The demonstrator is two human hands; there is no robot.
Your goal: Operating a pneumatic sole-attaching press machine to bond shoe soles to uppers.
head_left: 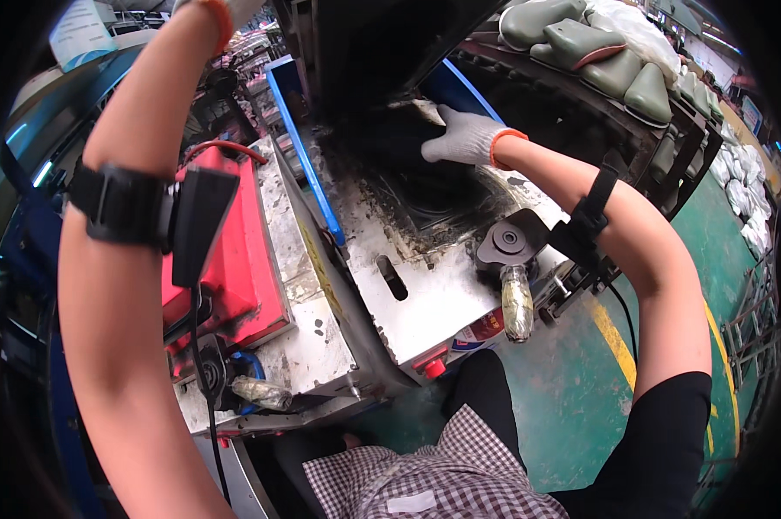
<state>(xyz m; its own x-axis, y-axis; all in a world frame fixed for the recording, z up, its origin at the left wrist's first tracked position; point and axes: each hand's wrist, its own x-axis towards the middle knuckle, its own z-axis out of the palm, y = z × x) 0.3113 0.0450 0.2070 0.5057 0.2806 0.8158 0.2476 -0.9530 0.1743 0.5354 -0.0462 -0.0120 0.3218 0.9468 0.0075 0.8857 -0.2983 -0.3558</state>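
My right hand [465,138], in a whitish knit glove with an orange cuff, reaches into the dark opening of a press-like machine [425,324]. Its thumb stands apart from the other fingers, next to a small pale piece [423,111]; I cannot tell whether they touch. Below the hand lies a black square plate [438,203] with dark smears around it. My left hand [228,10], gloved the same way, is raised at the top edge and mostly cut off, its fingers hidden. A large black block [373,52] rises over the opening between both hands.
Blue rails [304,156] flank the opening. A tape-wrapped lever handle [517,303] and a red button [433,368] sit at the front. Left are a red housing [226,251] and a second wrapped handle [262,393]. Olive-green boots [615,69] lie on a dark rack at right.
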